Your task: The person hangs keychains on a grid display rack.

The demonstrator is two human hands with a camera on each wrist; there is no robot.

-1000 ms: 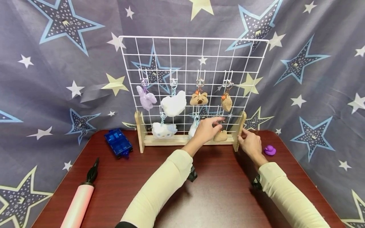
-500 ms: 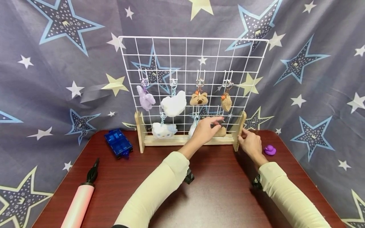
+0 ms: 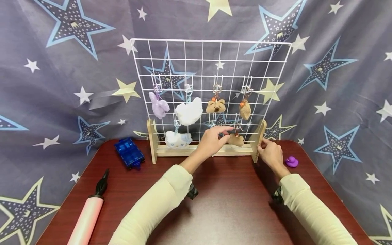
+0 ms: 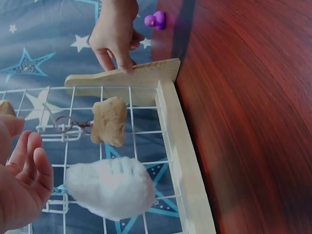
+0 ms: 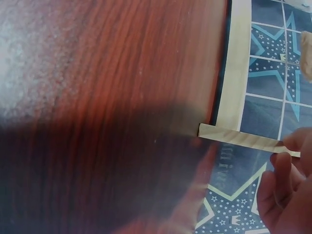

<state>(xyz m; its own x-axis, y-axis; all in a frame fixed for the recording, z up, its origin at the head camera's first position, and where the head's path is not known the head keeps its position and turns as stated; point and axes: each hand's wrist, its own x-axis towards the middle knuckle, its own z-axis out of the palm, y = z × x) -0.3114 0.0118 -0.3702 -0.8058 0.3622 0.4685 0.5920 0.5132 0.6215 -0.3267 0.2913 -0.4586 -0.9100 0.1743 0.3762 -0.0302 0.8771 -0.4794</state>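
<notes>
A white wire grid rack [image 3: 211, 41] in a wooden base stands at the back of the table, hung with several plush keychains. My left hand [image 3: 211, 141] is in front of the lower row, its fingers loosely bent and holding nothing. Beside its fingertips hangs a brown plush keychain [image 3: 235, 140] on a hook; a white plush keychain [image 4: 112, 189] hangs next to it, mostly hidden by the hand in the head view. My right hand [image 3: 272, 153] pinches the rack's right wooden side support [image 3: 258, 141] between thumb and fingers.
On the upper row hang a purple plush [image 3: 159, 108], a white plush [image 3: 189, 111], a bear head [image 3: 215, 106] and a tan plush [image 3: 245, 110]. A blue plastic case [image 3: 130, 153] and a pink pump [image 3: 87, 217] lie left; a purple duck [image 3: 292, 162] sits right.
My left hand has moved left, away from the brown plush keychain, which shows more fully now. My right hand stays on the wooden support. The head view has shifted slightly.
</notes>
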